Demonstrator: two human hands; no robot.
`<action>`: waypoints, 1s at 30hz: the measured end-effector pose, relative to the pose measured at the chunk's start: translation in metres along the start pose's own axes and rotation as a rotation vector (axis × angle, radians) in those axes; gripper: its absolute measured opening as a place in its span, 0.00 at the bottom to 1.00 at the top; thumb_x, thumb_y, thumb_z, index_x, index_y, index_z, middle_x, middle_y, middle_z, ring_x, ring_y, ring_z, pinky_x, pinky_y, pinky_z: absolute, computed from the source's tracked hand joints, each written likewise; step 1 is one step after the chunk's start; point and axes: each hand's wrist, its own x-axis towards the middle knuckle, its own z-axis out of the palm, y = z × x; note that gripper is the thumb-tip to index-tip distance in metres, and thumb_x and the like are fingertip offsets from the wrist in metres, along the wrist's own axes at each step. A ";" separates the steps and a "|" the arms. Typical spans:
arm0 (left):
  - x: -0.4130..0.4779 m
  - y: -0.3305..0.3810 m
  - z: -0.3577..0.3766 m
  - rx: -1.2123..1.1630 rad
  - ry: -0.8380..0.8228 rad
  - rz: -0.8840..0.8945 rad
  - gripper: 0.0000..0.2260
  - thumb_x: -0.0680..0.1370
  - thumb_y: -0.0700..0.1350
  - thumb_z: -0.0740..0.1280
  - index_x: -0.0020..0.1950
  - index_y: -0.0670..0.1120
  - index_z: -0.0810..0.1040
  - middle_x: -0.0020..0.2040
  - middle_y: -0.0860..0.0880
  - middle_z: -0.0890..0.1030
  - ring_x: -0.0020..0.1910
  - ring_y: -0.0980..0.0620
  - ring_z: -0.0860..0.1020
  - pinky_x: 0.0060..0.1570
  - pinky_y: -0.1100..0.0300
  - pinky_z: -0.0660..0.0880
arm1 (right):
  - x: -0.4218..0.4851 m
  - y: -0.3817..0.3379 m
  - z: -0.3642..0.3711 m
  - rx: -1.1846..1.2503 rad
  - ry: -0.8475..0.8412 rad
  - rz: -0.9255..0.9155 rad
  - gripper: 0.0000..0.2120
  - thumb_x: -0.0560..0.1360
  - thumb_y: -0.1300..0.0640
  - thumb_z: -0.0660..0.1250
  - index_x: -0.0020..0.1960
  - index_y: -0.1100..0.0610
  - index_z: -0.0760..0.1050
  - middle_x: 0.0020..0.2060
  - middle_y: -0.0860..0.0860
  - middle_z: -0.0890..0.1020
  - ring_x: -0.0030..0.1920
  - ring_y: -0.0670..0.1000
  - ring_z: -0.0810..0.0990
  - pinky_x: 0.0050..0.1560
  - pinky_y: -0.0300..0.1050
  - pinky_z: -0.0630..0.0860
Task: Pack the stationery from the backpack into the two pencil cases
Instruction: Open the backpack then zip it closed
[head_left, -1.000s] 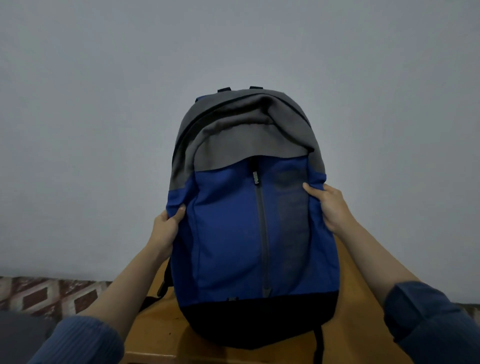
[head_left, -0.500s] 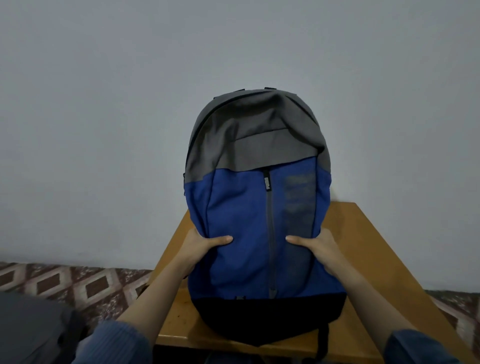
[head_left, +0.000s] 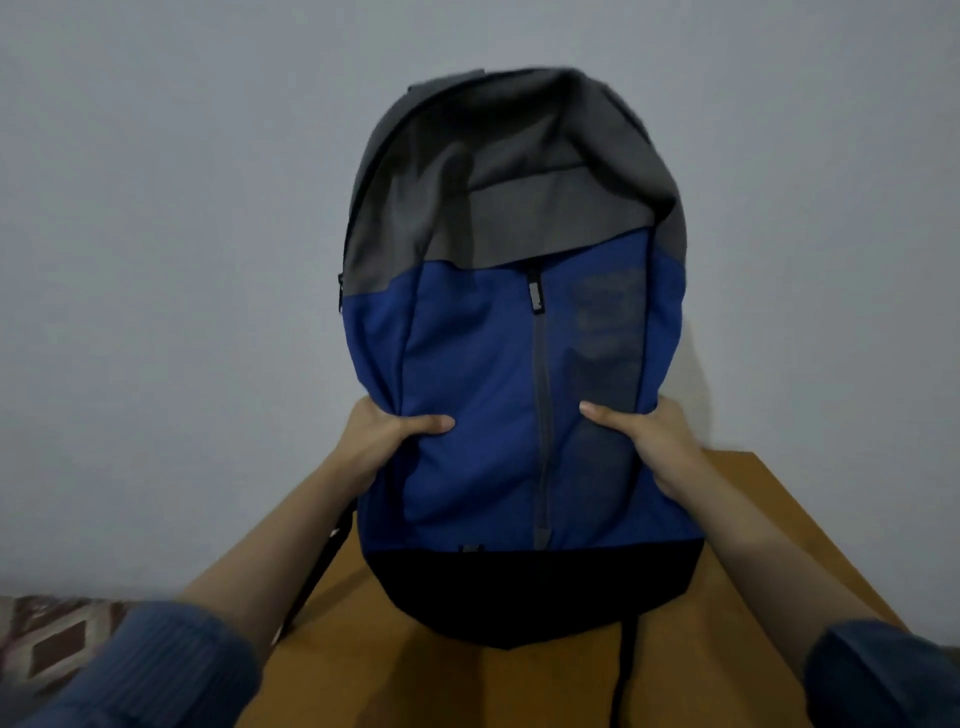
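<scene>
A backpack (head_left: 483, 374) with a grey top, blue middle and black base stands upright in front of me, its base at the wooden table (head_left: 779, 561). Its front zip runs down the middle and is closed. My left hand (head_left: 384, 441) grips the bag's left side, thumb pressed on the blue front. My right hand (head_left: 649, 441) grips the right side the same way. No stationery or pencil cases are in sight.
A plain grey wall (head_left: 156, 260) rises right behind the table. A patterned brown and white floor (head_left: 52, 639) shows at the lower left. A black strap (head_left: 623, 675) hangs from the bag's base over the table front.
My hands slid from the bag's upper sides down to its middle and regripped. The bag has come down toward the table and the view has shifted closer.
</scene>
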 end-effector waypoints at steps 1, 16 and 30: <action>0.021 0.004 -0.001 -0.007 0.012 0.016 0.29 0.52 0.43 0.80 0.51 0.49 0.77 0.51 0.53 0.81 0.49 0.53 0.79 0.44 0.61 0.76 | 0.024 -0.002 0.007 -0.002 -0.014 -0.020 0.18 0.64 0.62 0.77 0.53 0.59 0.79 0.49 0.53 0.84 0.49 0.51 0.83 0.49 0.45 0.80; 0.186 -0.059 0.007 0.040 -0.034 -0.013 0.33 0.54 0.42 0.78 0.58 0.46 0.75 0.54 0.52 0.80 0.52 0.50 0.79 0.47 0.58 0.76 | 0.170 0.075 0.019 -0.039 -0.081 -0.014 0.12 0.66 0.63 0.75 0.47 0.54 0.78 0.45 0.47 0.83 0.44 0.44 0.82 0.40 0.35 0.80; 0.207 -0.117 0.012 0.193 0.117 -0.155 0.36 0.64 0.53 0.77 0.67 0.42 0.69 0.64 0.45 0.75 0.59 0.44 0.75 0.59 0.51 0.73 | 0.184 0.123 0.018 -0.268 0.202 -0.054 0.41 0.67 0.54 0.76 0.72 0.57 0.59 0.66 0.53 0.72 0.65 0.55 0.72 0.64 0.50 0.72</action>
